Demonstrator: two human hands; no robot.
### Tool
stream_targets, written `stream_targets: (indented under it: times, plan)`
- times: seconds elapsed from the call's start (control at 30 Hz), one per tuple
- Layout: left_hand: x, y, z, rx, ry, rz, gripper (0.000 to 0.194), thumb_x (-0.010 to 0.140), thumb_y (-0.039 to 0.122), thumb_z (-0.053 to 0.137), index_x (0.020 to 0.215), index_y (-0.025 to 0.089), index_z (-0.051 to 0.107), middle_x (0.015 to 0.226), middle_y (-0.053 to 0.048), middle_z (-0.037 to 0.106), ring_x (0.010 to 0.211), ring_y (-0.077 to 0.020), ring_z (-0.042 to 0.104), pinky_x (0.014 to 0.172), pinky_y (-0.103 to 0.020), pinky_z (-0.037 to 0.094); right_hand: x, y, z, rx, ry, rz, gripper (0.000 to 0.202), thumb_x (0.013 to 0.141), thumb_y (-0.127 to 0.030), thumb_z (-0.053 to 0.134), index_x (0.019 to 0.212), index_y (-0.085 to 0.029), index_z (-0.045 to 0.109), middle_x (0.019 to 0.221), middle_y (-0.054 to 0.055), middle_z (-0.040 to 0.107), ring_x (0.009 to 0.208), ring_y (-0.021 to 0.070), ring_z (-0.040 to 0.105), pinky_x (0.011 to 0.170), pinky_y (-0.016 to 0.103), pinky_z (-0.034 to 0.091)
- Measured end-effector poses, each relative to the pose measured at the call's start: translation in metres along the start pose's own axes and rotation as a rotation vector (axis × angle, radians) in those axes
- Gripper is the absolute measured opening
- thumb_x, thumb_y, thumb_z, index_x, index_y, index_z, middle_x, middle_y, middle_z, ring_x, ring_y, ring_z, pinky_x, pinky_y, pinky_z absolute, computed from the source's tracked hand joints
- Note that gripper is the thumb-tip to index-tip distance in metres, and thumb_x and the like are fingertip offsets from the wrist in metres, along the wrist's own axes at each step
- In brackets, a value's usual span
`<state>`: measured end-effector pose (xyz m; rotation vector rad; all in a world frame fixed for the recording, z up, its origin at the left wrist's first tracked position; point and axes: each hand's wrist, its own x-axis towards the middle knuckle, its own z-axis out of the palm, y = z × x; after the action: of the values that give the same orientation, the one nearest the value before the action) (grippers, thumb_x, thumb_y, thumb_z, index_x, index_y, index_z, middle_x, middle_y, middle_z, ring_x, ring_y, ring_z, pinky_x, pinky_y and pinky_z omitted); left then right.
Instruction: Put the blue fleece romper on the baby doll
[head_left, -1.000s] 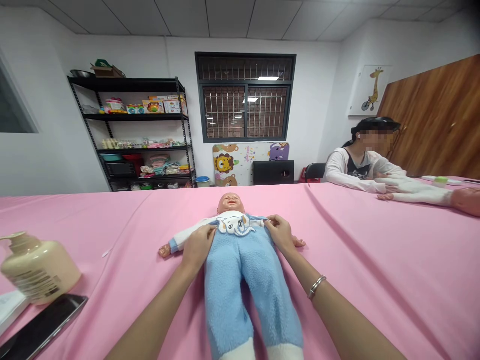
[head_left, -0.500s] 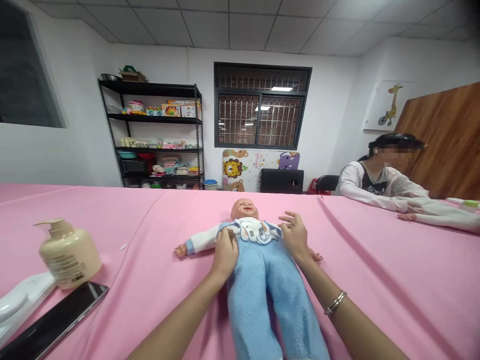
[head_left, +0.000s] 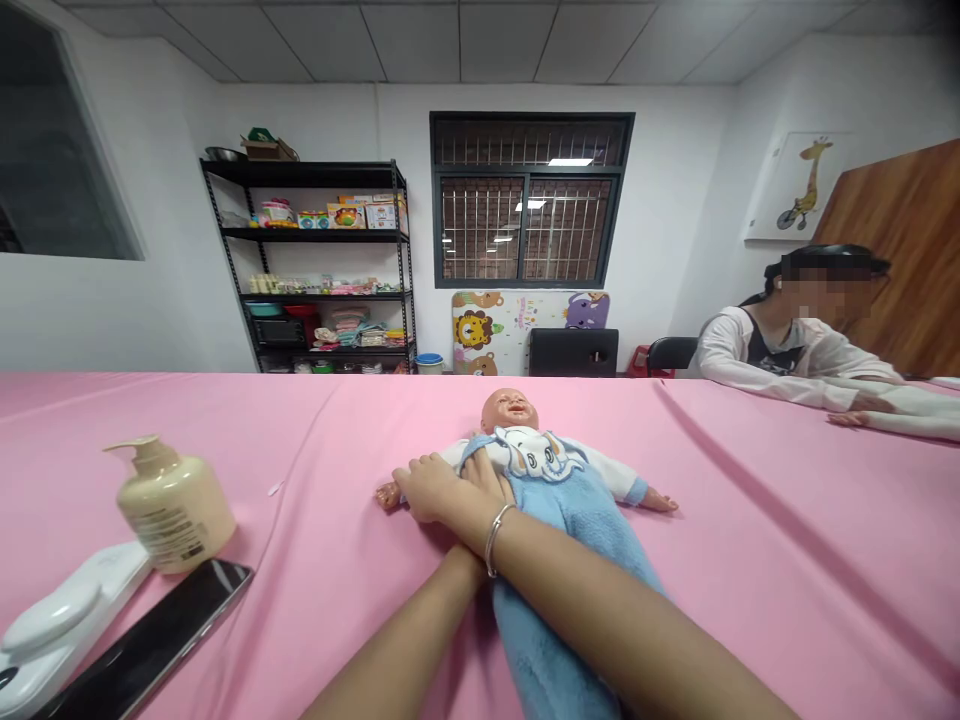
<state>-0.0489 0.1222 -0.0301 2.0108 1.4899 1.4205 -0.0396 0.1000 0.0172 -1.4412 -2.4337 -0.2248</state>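
Observation:
A baby doll (head_left: 510, 410) lies face up on the pink cloth, dressed in a white long-sleeved top and light blue fleece overalls (head_left: 555, 600) with an elephant face on the bib (head_left: 536, 455). My left hand (head_left: 487, 475) is at the bib's left edge, its fingers at the blue shoulder strap; the forearm crossing above hides part of it. Reaching over my left wrist, my right hand (head_left: 431, 487) has its fingers curled around the doll's white sleeve (head_left: 454, 455) at the left. The doll's other arm (head_left: 619, 480) lies stretched out to the right.
On the left stand a beige pump bottle (head_left: 176, 510), a black phone (head_left: 150, 640) and a white device (head_left: 75, 610) on the pink cloth (head_left: 315, 600). A person (head_left: 787, 340) sits at the far right, hands on another pale-sleeved doll arm (head_left: 907, 425). Shelving (head_left: 322, 235) stands behind.
My right hand has left the bib's right edge and crossed over my left wrist to the doll's sleeve at the left. My left hand stays by the left strap. The view has shifted slightly.

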Motion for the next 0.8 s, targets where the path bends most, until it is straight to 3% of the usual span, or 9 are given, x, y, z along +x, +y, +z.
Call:
stream_targets:
  times: [0.1,0.2,0.33,0.43,0.5,0.63,0.7,0.8]
  plan:
    - [-0.001,0.007,-0.005,0.053,0.015,0.014,0.048,0.077,0.017,0.046,0.125,0.015,0.042,0.121,-0.020,0.045,0.118,-0.0410,0.035,0.100,-0.056,0.019,0.009,-0.006,-0.001,-0.029,-0.027,-0.064,0.020,0.077,-0.021,0.053,0.097,-0.019,0.055,0.096,0.012,0.064,0.094,0.0259,0.055,0.083,0.039,0.035]
    - [-0.004,0.014,-0.013,0.009,-0.005,0.129,0.048,0.080,0.018,0.045,0.128,0.021,0.039,0.131,-0.015,0.040,0.125,-0.0343,0.031,0.107,-0.050,0.018,0.040,-0.005,-0.031,-0.067,-0.084,-0.233,0.027,0.071,-0.029,0.059,0.095,-0.017,0.055,0.090,0.011,0.064,0.085,0.0266,0.058,0.076,0.037,0.039]
    - [-0.007,0.025,-0.018,0.086,0.032,0.266,0.043,0.083,0.014,0.039,0.126,0.015,0.042,0.127,-0.017,0.045,0.127,-0.0302,0.030,0.106,-0.048,0.025,0.065,0.032,-0.080,0.084,0.207,0.095,0.043,0.073,-0.033,0.053,0.111,-0.015,0.042,0.100,0.013,0.061,0.088,0.0265,0.058,0.069,0.033,0.042]
    - [-0.007,0.033,-0.017,0.219,0.170,0.376,0.052,0.080,0.004,0.031,0.131,0.013,0.035,0.135,-0.017,0.036,0.133,-0.0282,0.017,0.106,-0.050,0.026,0.054,0.071,-0.096,0.222,0.203,0.327,0.042,0.075,-0.040,0.052,0.109,-0.016,0.042,0.096,0.011,0.062,0.085,0.0244,0.059,0.066,0.030,0.041]
    - [-0.006,0.037,-0.017,0.265,0.248,0.429,0.058,0.079,0.002,0.030,0.136,0.011,0.025,0.143,-0.016,0.024,0.135,-0.0275,0.008,0.107,-0.051,0.025,0.041,0.090,-0.096,0.298,0.168,0.354,0.038,0.076,-0.046,0.051,0.101,-0.017,0.047,0.094,0.009,0.063,0.083,0.0218,0.058,0.067,0.029,0.041]
    - [-0.003,0.036,-0.020,0.293,0.345,0.470,0.059,0.083,0.008,0.034,0.139,0.008,0.014,0.145,-0.020,0.015,0.135,-0.0295,0.004,0.106,-0.052,0.026,0.017,0.101,-0.091,0.426,0.066,0.140,0.034,0.077,-0.045,0.055,0.097,-0.018,0.055,0.087,0.004,0.062,0.079,0.0155,0.056,0.068,0.025,0.040]
    - [0.001,0.032,-0.024,0.269,0.368,0.484,0.058,0.085,0.011,0.035,0.139,0.009,0.014,0.143,-0.020,0.020,0.135,-0.0289,0.007,0.106,-0.052,0.026,0.009,0.098,-0.094,0.450,0.001,0.022,0.030,0.080,-0.044,0.050,0.092,-0.018,0.059,0.083,0.003,0.062,0.077,0.0139,0.054,0.068,0.024,0.039]
    - [0.006,0.025,-0.029,0.199,0.342,0.460,0.052,0.085,0.013,0.038,0.135,0.010,0.025,0.136,-0.018,0.035,0.132,-0.0277,0.021,0.105,-0.050,0.029,-0.003,0.093,-0.105,0.455,-0.011,-0.059,0.042,0.085,-0.048,0.038,0.075,-0.015,0.061,0.071,0.003,0.058,0.070,0.0120,0.051,0.064,0.023,0.036]
